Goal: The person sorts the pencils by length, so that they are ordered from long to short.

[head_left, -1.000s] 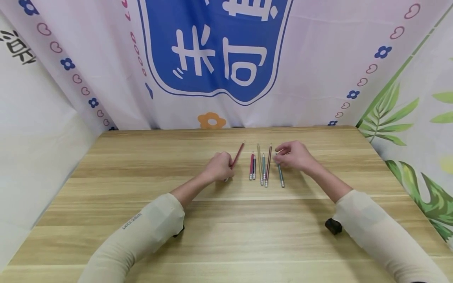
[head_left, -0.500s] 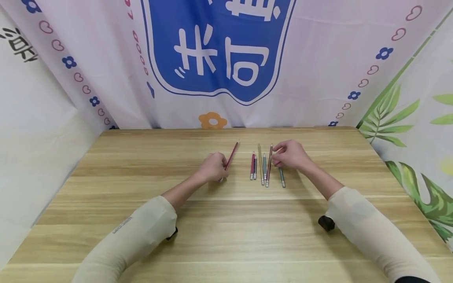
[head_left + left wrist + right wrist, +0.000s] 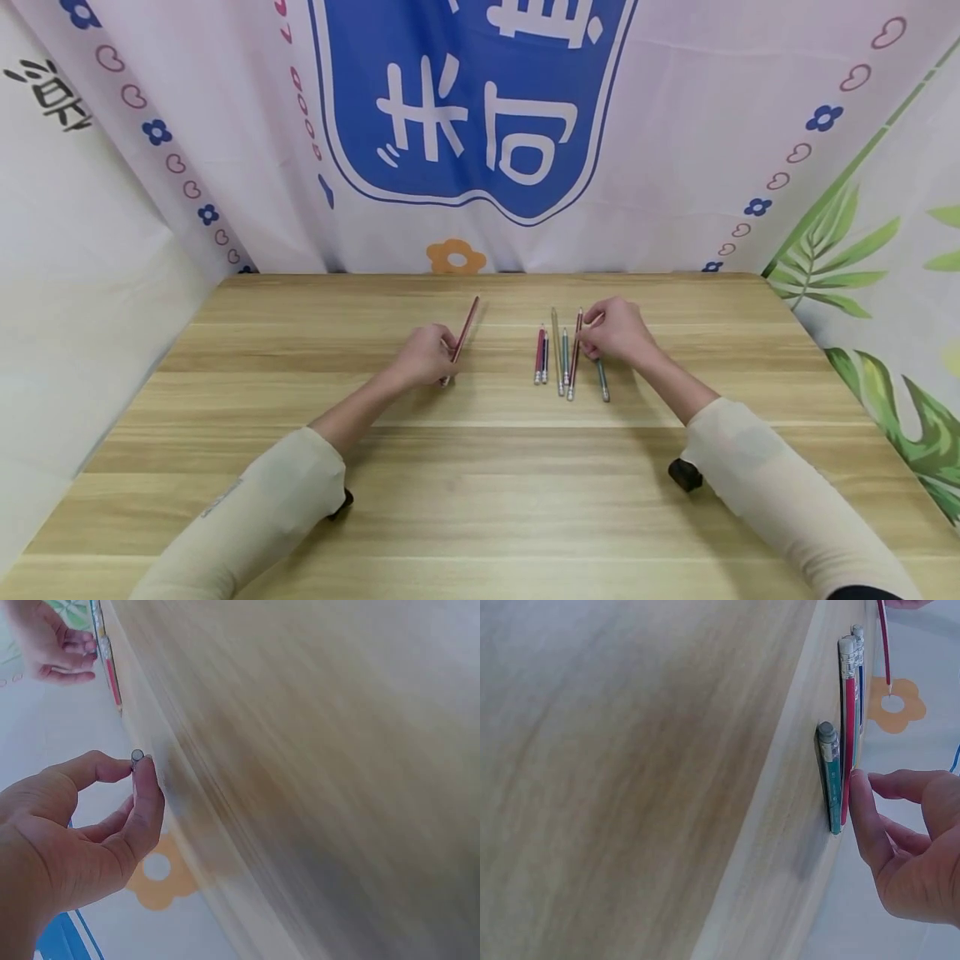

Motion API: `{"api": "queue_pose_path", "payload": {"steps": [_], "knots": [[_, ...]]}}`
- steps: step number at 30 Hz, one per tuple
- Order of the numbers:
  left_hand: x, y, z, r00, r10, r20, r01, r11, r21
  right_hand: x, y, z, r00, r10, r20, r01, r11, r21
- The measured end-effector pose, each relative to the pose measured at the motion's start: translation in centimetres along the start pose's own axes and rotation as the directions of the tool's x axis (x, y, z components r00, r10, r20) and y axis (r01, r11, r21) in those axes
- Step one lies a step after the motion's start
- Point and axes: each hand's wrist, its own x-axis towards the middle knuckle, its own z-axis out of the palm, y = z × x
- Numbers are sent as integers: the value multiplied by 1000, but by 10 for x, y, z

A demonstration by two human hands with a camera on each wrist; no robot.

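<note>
My left hand (image 3: 426, 357) pinches a red pencil (image 3: 467, 325) near its eraser end, between thumb and fingers. In the left wrist view that pencil's end (image 3: 137, 755) faces the camera, hiding its length. My right hand (image 3: 618, 331) hovers by the right side of a pencil group, its thumb and forefinger slightly apart with nothing between them. Closest to it are a long dark red pencil (image 3: 574, 362) and a teal pencil (image 3: 603, 381), partly covered by the hand. In the right wrist view the fingertips are beside the red pencil (image 3: 849, 727); contact cannot be told.
Left of the dark red pencil lie a short teal pencil (image 3: 566, 358), a tan pencil (image 3: 557, 350), a dark blue pencil (image 3: 545, 358) and a short red pencil (image 3: 538, 354). The wooden table (image 3: 480, 483) meets a printed curtain (image 3: 660, 167) at its back edge.
My left hand has carried the red pencil leftward, away from the group. The right hand has shifted slightly left, toward the dark red pencil, leaving the teal one lying.
</note>
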Motion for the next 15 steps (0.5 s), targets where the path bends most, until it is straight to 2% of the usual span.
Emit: {"api": "queue_pose_path", "payload": {"steps": [8,15], "knots": [[-8,-15,-28,999,-26,-34,24,998,-50,0,0,2,1000,-1,3,1,1000,-12],[-12,-32,-40,997,-29,-70,22,995,-99,2,0,4,1000,27,4,-27,999,-24]]}}
